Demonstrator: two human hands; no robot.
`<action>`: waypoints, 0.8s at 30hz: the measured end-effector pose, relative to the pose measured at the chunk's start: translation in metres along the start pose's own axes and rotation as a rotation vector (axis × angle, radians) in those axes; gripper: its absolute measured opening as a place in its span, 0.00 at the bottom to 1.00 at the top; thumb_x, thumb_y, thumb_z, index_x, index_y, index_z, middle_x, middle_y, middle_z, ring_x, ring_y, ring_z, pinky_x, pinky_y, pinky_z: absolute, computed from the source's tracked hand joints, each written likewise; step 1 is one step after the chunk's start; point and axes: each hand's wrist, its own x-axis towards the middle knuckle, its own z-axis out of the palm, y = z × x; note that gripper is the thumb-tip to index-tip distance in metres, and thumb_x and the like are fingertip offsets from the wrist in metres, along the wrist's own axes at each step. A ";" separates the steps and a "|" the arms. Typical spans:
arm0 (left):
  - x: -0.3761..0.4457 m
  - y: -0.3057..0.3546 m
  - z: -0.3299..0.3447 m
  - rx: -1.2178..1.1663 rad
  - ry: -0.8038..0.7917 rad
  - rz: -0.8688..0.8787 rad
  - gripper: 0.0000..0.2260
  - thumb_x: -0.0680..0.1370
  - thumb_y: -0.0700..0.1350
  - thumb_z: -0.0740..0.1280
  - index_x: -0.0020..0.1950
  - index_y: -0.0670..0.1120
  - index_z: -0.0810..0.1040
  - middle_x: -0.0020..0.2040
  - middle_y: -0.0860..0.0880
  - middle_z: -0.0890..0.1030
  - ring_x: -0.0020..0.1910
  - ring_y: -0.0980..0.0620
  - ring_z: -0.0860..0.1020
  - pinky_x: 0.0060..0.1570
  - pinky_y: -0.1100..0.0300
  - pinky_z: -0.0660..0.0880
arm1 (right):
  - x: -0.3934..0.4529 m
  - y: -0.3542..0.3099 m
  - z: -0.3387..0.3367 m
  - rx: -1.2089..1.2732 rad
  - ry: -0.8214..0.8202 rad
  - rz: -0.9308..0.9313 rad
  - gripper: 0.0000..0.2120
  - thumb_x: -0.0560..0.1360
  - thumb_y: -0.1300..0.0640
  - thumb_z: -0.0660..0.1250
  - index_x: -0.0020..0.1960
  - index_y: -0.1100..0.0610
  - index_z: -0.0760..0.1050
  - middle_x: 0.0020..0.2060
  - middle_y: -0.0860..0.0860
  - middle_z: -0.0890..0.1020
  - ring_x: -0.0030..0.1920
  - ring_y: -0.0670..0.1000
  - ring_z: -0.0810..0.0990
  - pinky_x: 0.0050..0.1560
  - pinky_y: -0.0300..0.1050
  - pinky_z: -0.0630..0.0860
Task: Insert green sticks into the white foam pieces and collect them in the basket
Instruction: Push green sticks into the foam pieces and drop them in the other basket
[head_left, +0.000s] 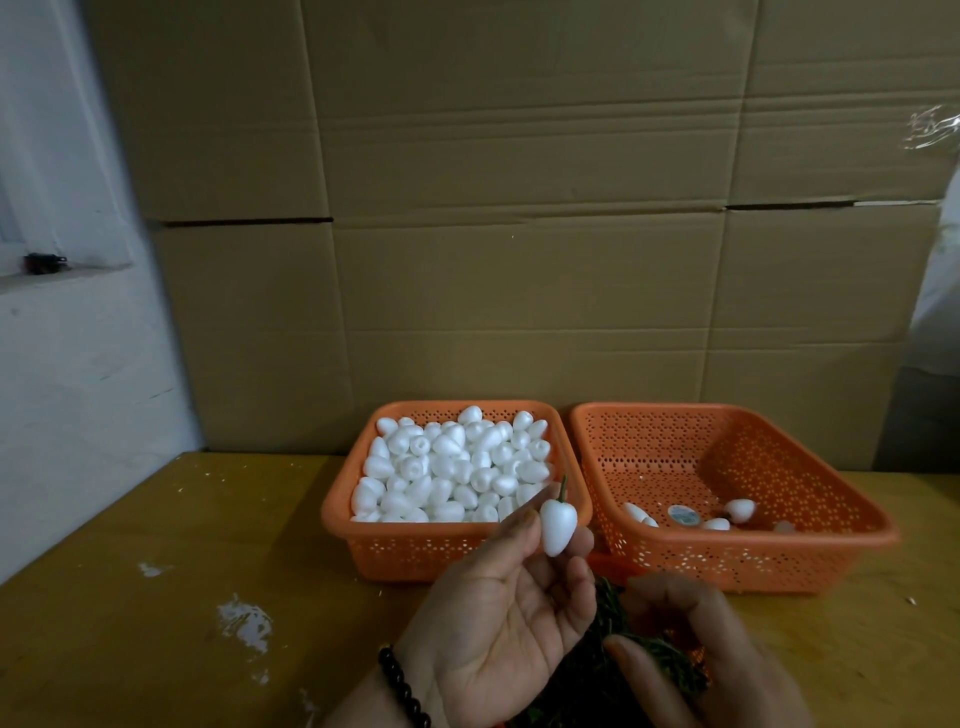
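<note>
1. The left hand (498, 613) holds one white foam piece (558, 526) at the fingertips, palm turned up toward the camera. The fingers are curled round the piece's lower part; it is not possible to see exactly which fingers pinch it.
2. A green stick (563, 487) is already in the foam piece. It comes out of the wide top end and points up, a little to the right, away from the fingers.
3. The long axis of the foam piece is nearly upright: wide end w/ stick on top, narrow end down, toward the fingers.
4. The right hand (696, 654) is low, right of the left hand, fingers curled into a pile of green sticks (660, 649). It seems to pinch one or some, but the picture is blurred there, so this is a judgement only.
5. The relation that matters for the next move: the collecting basket (852, 540) lies to the right of and beyond the left fingertips, its front-left corner near them. The left hand is the nearer one to do the drop, bc it already holds the piece.
6. This basket has only a few finished pieces (740, 510) on its bottom, approx. four or five, so the task looks early.
7. The full basket (337, 512) w/ plain foam pieces is just behind the left fingertips, side by side w/ the other one.
8. Both stand on a wood table (156, 597), cardboard boxes (519, 208) behind.
</note>
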 end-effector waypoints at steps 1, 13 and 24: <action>0.000 -0.001 0.000 0.027 0.003 0.010 0.19 0.71 0.43 0.69 0.62 0.42 0.79 0.45 0.39 0.82 0.35 0.48 0.79 0.32 0.56 0.79 | 0.000 0.000 0.000 -0.014 0.001 -0.008 0.18 0.55 0.51 0.74 0.45 0.51 0.78 0.34 0.40 0.80 0.53 0.22 0.67 0.58 0.14 0.49; 0.003 -0.020 0.000 0.473 0.018 0.218 0.20 0.68 0.38 0.71 0.59 0.39 0.75 0.49 0.39 0.82 0.37 0.50 0.78 0.33 0.59 0.76 | 0.002 0.007 0.004 0.092 0.087 0.043 0.21 0.60 0.54 0.77 0.49 0.42 0.73 0.39 0.41 0.82 0.47 0.29 0.77 0.48 0.16 0.64; 0.013 -0.038 -0.010 0.677 0.057 0.218 0.24 0.51 0.42 0.80 0.44 0.42 0.78 0.37 0.44 0.83 0.37 0.49 0.81 0.37 0.55 0.78 | 0.009 0.015 0.001 0.025 0.116 -0.039 0.11 0.61 0.58 0.74 0.42 0.52 0.77 0.41 0.45 0.80 0.42 0.38 0.77 0.40 0.29 0.72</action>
